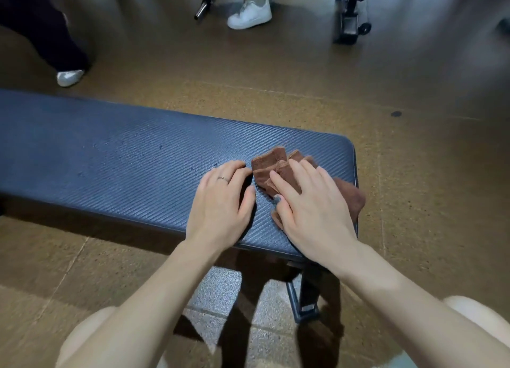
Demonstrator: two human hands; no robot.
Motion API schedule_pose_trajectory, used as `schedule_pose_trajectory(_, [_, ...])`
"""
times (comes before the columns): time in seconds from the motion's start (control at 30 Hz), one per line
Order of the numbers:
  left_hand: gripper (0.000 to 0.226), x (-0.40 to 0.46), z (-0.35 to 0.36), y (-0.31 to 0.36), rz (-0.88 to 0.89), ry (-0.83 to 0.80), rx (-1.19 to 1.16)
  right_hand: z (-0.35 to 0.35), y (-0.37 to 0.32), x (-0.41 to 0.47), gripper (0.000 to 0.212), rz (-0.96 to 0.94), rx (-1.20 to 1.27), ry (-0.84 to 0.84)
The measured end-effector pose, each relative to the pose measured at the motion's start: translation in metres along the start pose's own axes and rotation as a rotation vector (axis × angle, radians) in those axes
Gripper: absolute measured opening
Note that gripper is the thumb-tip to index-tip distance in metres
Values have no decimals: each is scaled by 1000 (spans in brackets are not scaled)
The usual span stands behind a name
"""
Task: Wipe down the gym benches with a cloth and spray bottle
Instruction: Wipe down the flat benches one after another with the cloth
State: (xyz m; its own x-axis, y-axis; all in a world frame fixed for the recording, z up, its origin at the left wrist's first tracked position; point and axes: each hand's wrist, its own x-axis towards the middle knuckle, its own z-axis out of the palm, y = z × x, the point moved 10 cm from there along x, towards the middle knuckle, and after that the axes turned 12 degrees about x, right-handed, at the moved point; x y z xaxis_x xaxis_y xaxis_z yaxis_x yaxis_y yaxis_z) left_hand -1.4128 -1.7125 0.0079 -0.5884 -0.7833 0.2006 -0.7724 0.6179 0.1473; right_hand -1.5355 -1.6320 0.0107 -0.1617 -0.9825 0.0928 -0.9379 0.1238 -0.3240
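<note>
One blue padded bench (124, 160) is stretching across the brown floor (414, 174), a brown cloth (278, 171) lying at its right end; the right hand (311, 202) is pressing it flat-fingered, the left hand (220, 202) resting open beside it

Speckled brown gym floor (276, 72), grey tiles (220, 287) nearer, wheeled black equipment base (352, 14) far right.

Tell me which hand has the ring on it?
The left hand, resting on the bare bench, wears the ring. The right hand has none and presses the brown cloth.
</note>
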Motion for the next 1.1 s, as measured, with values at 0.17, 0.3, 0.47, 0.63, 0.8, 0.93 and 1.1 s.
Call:
schedule_pose_trajectory(0.17, [34,-1,1,-1,-10,19,-10,2,1,2,55,-37,-17,-42])
schedule_pose_trajectory(0.3, [34,-1,1,-3,-25,21,-19,4,22,57,59,-47,-34,-77])
schedule_pose_trajectory(0.47, [31,-1,-2,-6,-45,36,-21,5,39,109,62,47,-33,-27])
schedule_pose_trajectory(0.63, [32,-2,-1,-6,-64,30,-24,-6,16,-7,54,67,26,-27])
schedule_pose_trajectory(0.8, [35,-2,-1,-4,-60,26,-30,-3,30,-33,54,97,35,-68])
schedule_pose_trajectory(0.93, [35,-2,0,-6,-66,24,-35,-15,81,43,56,205,37,40])
schedule_pose_trajectory(1.1, [35,-2,-1,-6,-71,35,-36,-20,94,63,56,296,66,123])
